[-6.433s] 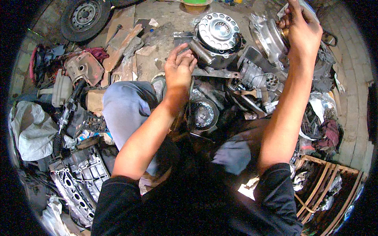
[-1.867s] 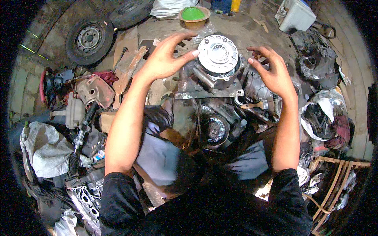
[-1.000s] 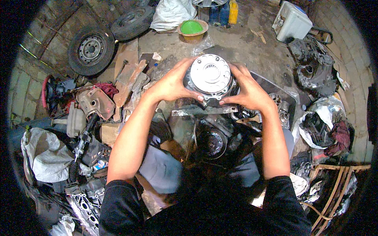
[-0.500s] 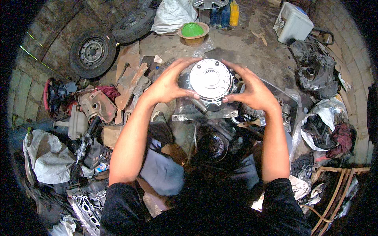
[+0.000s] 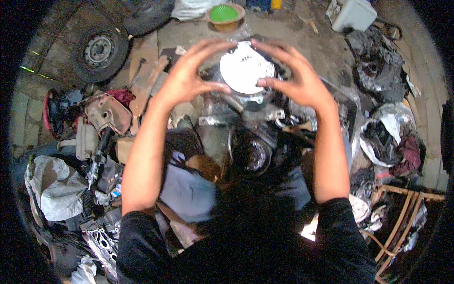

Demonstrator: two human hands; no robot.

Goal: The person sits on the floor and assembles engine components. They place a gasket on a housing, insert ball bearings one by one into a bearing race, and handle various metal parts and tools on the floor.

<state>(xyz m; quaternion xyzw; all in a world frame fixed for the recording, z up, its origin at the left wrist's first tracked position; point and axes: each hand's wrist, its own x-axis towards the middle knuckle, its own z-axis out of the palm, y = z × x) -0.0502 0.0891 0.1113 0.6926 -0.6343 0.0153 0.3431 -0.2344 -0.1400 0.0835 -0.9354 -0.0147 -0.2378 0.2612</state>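
A round, bright silver metal cover (image 5: pixel 243 71) with a lugged rim is between my two hands, in front of me. My left hand (image 5: pixel 187 73) curves around its left side, fingertips at the far rim and thumb by the near left edge. From the right, my right hand (image 5: pixel 302 78) grips it, the thumb lying over its face and the blurred fingers at the far right rim. Beneath the cover sits a dark metal assembly with a flat bracket (image 5: pixel 215 118) along its near side. Glare washes out much of the cover's face.
Between my legs stands a dark round part (image 5: pixel 255 154). A wheel (image 5: pixel 100 49) leans at the far left, and a green bowl in a brown basin (image 5: pixel 222 22) stands at the back. Greasy castings (image 5: pixel 378 68) lie right; an engine head (image 5: pixel 101 244) lies near left.
The view has tilted and shifted, so the surroundings sit higher in the picture. My right thumb has moved from the cover's near edge onto its face. Both hands stay around the cover.
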